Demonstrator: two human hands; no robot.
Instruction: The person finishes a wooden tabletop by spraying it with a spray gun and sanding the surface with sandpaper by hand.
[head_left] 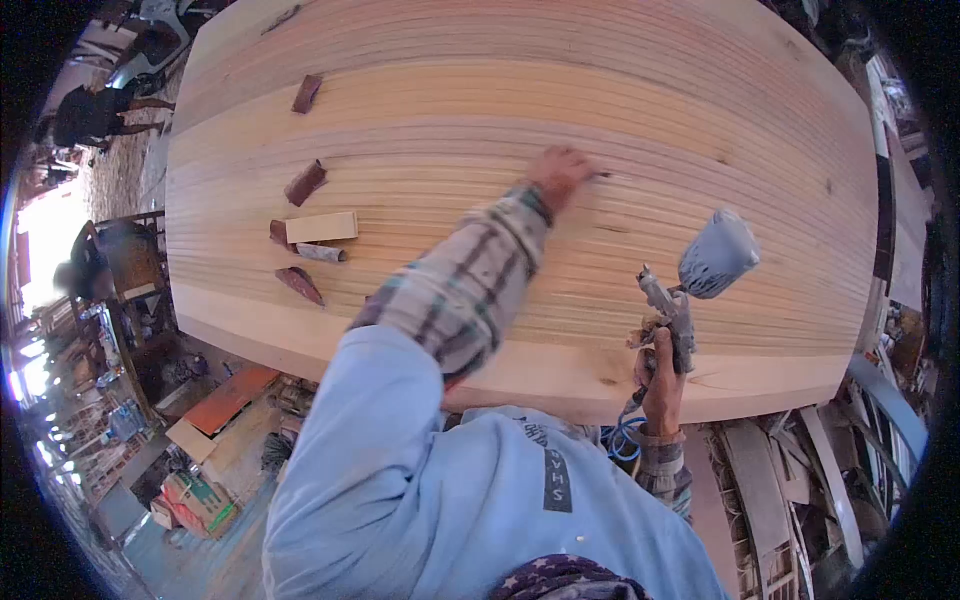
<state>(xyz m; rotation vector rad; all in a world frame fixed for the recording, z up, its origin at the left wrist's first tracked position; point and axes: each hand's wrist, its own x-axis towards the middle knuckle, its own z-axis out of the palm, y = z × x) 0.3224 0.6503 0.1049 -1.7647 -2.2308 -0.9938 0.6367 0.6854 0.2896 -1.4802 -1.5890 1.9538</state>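
Observation:
My right hand (662,388) is closed around the handle of a spray gun (672,315), held upright over the near edge of a wooden panel (450,120). A grey, paint-streaked cup (718,255) sits on top of the gun. My left hand (562,178) reaches across to the middle of the panel, low over or touching its surface. Motion blurs its fingers, and I cannot tell whether they hold anything. A small dark spot or tip shows just right of them. Left of that arm lie folded sandpaper pieces (305,185) and a pale wooden block (322,226).
A blue hose (625,437) hangs below the spray gun, by my body. Boards and frames (755,480) lean at the lower right. Shelves and boxes (198,503) stand at the lower left. Another person (92,115) is at the far upper left.

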